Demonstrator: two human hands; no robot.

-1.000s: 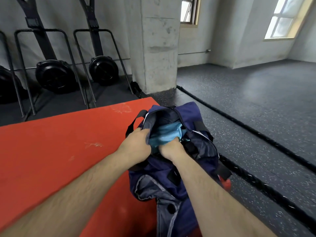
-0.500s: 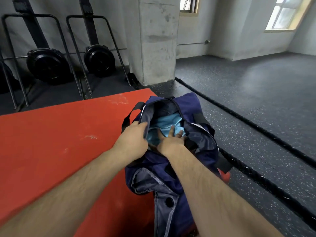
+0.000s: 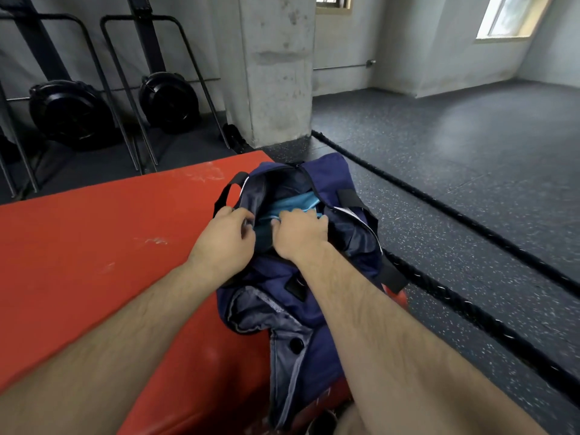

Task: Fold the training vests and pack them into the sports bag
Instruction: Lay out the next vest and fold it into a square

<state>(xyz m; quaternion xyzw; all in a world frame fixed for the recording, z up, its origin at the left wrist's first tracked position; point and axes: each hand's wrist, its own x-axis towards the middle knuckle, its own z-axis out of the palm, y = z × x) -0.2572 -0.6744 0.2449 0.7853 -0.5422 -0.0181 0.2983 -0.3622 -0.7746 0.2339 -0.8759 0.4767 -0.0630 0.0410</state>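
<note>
Head view: I see both hands at the mouth of the unzipped sports bag (image 3: 329,174).
Navy bag lies on the right edge of the red mat (image 3: 94,246), with a blue training vest (image 3: 295,200) inside. My feed shows the left hand (image 3: 226,240) gripping the opening's left rim, and the right hand (image 3: 298,237) fisted, fingers curled into the vest's cloth.

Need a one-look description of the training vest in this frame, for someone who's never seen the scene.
Find the big red mat; a navy sports bag lies unzipped along its right edge. Inside the opening, the training vest is the bright light-blue fabric, the only pale blue against the bag's dark navy cloth.
</note>
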